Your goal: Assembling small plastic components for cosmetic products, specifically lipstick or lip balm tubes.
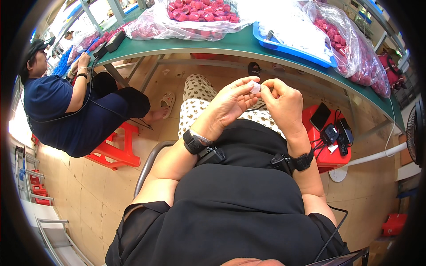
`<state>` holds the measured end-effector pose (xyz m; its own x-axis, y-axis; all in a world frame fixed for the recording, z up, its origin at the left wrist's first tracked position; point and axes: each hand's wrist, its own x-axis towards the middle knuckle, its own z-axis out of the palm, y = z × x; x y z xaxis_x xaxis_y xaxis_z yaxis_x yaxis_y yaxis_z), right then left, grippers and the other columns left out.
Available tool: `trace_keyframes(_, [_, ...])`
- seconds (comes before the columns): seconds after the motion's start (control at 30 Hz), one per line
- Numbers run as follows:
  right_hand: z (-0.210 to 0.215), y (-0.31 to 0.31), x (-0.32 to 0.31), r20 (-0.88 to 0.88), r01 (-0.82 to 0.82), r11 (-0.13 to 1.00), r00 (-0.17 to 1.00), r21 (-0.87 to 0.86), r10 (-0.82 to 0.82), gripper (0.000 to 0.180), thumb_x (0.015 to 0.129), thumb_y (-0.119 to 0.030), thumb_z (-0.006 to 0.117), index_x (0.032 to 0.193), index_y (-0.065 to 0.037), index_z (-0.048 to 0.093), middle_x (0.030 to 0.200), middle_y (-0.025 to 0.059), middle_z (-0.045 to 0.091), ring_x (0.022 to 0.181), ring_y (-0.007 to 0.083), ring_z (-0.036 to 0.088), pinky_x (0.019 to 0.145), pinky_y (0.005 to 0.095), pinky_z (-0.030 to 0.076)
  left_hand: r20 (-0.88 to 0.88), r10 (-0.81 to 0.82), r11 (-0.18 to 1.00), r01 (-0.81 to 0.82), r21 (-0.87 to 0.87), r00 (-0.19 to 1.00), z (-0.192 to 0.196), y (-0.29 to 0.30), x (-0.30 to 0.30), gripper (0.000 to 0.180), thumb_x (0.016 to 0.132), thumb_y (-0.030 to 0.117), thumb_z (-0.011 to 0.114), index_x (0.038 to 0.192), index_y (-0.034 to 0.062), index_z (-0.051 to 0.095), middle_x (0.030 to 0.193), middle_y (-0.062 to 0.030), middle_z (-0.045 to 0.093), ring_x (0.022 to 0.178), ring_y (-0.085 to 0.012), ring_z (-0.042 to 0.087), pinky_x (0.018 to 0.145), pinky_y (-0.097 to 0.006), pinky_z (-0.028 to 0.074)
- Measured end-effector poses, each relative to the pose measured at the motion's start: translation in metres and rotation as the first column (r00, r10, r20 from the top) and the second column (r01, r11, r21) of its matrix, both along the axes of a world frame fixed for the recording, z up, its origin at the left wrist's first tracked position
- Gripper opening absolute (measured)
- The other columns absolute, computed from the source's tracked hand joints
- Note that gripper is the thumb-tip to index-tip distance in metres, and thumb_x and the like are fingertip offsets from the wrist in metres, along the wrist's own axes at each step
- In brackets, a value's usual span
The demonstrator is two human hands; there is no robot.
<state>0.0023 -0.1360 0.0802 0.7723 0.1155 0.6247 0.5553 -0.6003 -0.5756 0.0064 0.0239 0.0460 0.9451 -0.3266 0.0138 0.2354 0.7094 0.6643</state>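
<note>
A small translucent whitish piece (255, 87), perhaps plastic, is held above my lap near the table edge. My left hand (228, 101) pinches it between thumb and index finger, palm turned up and the other fingers loosely curled. My right hand (282, 101) is closed, its thumb and fingertips pressed together at the piece's right side. Whether the right fingertips grip the piece or something smaller is hidden. Beyond my hands, a blue tray (296, 52) filled with white pieces sits on the green table (177, 47).
Clear plastic bags of dark-pink caps (197, 12) lie on the table, with another bag (350, 48) at right. A red stool (326, 162) holds a phone and cabled black devices beside a fan (415, 133). At left, a co-worker (66, 106) sits on a red stool (116, 153).
</note>
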Motion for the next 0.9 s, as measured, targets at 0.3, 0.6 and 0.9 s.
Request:
trace_keyframes(0.3, [-0.0006,0.0003,-0.0003,-0.017,0.013,1.0,1.0,-0.018,-0.013,0.012,0.079,-0.02,0.07,0.075,-0.008,0.068,0.05,0.0053,0.054,0.045,0.0201,0.055,0.048,0.0312,0.043,-0.007,-0.017,0.998,0.017,-0.053,1.0,-0.0033,0.0008,0.0008,0.028,0.089,0.013,0.064,0.114,0.0029,0.057,0.101,-0.008,0.063,0.09,-0.0161,0.062,0.085,-0.03,0.051])
trace_keyframes(0.6, [-0.0043,0.0015,0.0015,0.007,0.019,0.999,1.0,-0.036,-0.019,0.009,0.078,-0.018,0.069,0.075,-0.009,0.068,0.051,0.0055,0.055,0.046,0.0211,0.057,0.049,0.0323,0.044,-0.014,-0.002,0.999,0.002,-0.033,1.0,-0.0055,-0.0003,0.0022,0.028,0.088,0.012,0.065,0.114,0.0038,0.058,0.099,-0.0062,0.064,0.091,-0.0142,0.062,0.085,-0.029,0.051])
trace_keyframes(0.9, [-0.0061,0.0008,0.0033,-0.004,-0.011,1.0,1.0,-0.014,0.011,0.009,0.078,-0.017,0.069,0.076,-0.008,0.068,0.05,0.0057,0.054,0.045,0.0203,0.055,0.048,0.0318,0.043,-0.023,-0.012,1.0,0.011,-0.026,1.0,-0.0078,0.0009,0.0042,0.03,0.088,0.013,0.065,0.115,0.0031,0.058,0.101,-0.0064,0.063,0.092,-0.0141,0.062,0.083,-0.028,0.052])
